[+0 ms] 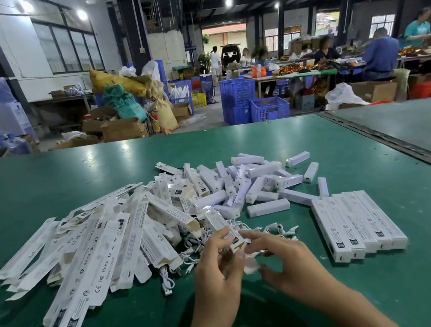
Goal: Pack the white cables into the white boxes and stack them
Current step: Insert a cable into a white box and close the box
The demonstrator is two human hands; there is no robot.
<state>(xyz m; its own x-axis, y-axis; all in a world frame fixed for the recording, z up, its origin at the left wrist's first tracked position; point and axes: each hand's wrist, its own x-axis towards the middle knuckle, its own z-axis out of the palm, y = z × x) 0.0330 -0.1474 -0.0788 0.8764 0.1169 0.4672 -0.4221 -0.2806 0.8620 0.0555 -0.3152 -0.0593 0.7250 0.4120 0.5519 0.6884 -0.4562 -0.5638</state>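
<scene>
Nearest, the left hand (216,272) grips the near end of a white box (228,234), fingers curled round it. The right hand (291,259) meets it at the open end with fingers loosely bent. A blurred white piece (251,265) lies between the two hands, so whether the right hand pinches anything cannot be told. The box is thin printed card: light, easily crushed, probably best held by its long edges rather than its flaps. Just beyond the hands lie the white cables (188,253), thin, limp and smooth-jacketed, one ending in a rigid USB plug (167,289). They will likely tangle, so take one by its plug or as a gathered coil. To the left, flattened box blanks (94,251) fan out in a heap that looks slippery. To the right, packed boxes (360,224) lie side by side on the green table (263,313). Further back sits a pile of small white rectangular bars (241,187), hard-edged and matt.
</scene>
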